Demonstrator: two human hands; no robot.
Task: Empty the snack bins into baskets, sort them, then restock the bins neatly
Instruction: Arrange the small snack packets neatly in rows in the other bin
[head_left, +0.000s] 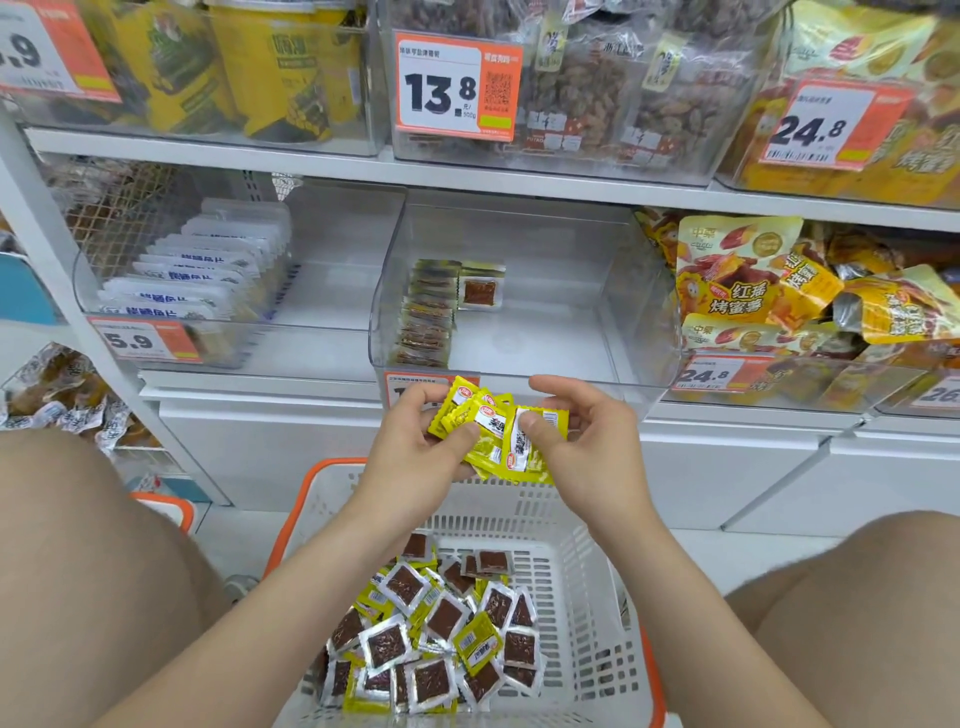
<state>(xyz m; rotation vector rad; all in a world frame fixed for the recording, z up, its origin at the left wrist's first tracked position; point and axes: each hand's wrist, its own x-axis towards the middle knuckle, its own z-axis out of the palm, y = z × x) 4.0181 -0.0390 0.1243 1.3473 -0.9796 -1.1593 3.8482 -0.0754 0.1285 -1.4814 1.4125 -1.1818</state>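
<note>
Between both hands I hold a small stack of yellow snack packets just below the front lip of the clear middle bin. My left hand grips the stack's left side, and my right hand pinches its right side. Inside the bin, a neat row of the same packets stands along the left wall, with one packet lying flat beside it. Below my hands, a white basket with an orange rim holds several loose yellow and brown packets.
The clear bin to the left holds white and blue packets. The bin to the right is piled with yellow sweet-potato bags. Orange price tags hang on the bins above. My knees flank the basket. A second orange-rimmed basket shows at the left.
</note>
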